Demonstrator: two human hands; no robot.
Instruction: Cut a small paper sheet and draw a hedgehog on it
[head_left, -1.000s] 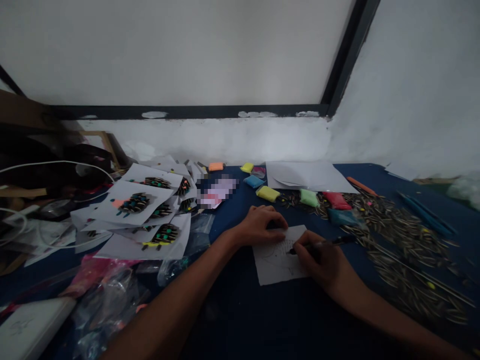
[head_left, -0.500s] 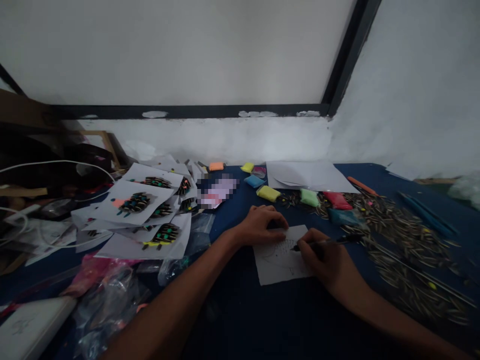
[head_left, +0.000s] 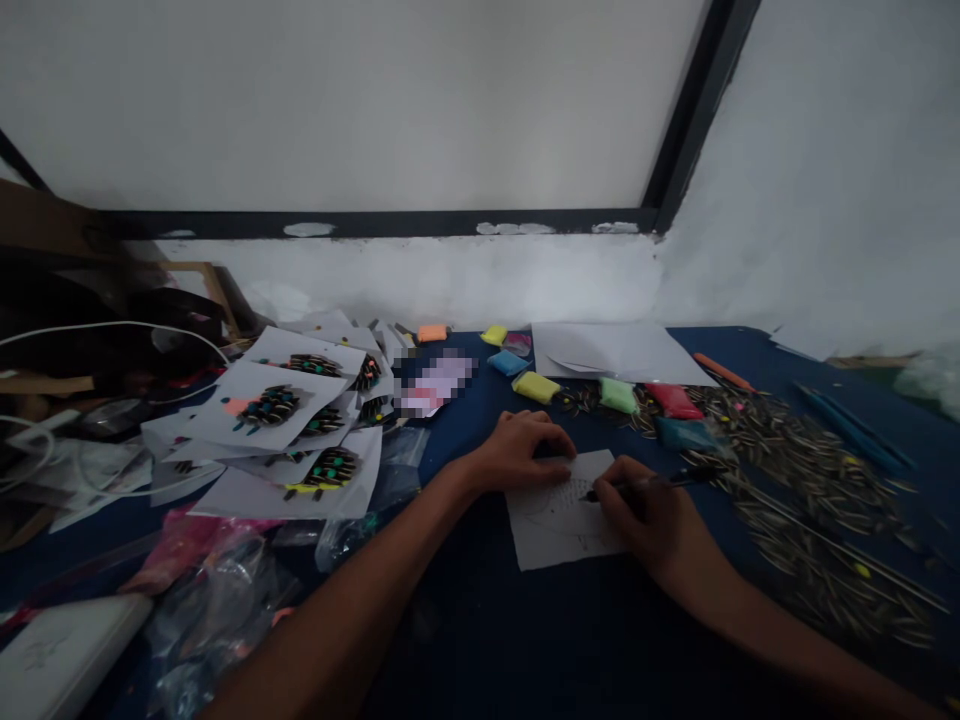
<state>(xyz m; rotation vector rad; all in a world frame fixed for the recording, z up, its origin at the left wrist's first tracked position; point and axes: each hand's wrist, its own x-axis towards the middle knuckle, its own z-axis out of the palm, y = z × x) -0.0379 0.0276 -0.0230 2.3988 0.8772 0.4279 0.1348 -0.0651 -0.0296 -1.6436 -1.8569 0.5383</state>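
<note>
A small white sheet of paper [head_left: 562, 535] lies on the blue table in front of me, with a rounded pencil-like outline and rows of small dark marks on it. My left hand [head_left: 521, 452] rests on the sheet's upper left edge, thumb and fingers apart, steadying it. In my right hand [head_left: 645, 510] a dark pen [head_left: 694, 476] is pinched. Its tip touches or nearly touches the marks near the middle of the paper. The hand covers the sheet's right edge.
Left of me, sheets with seed-covered hedgehog-like figures [head_left: 270, 408] overlap beside crumpled plastic bags [head_left: 217, 600]. Small coloured clay packets [head_left: 536, 387] lie behind the hands, near blank paper [head_left: 607, 350]. Striped sunflower seeds [head_left: 810, 470] spread over the right, with tweezers [head_left: 855, 425] beside them.
The pen tip has shifted very slightly, and more dark marks seem to show inside the outline. The left hand and the paper stay where they were.
</note>
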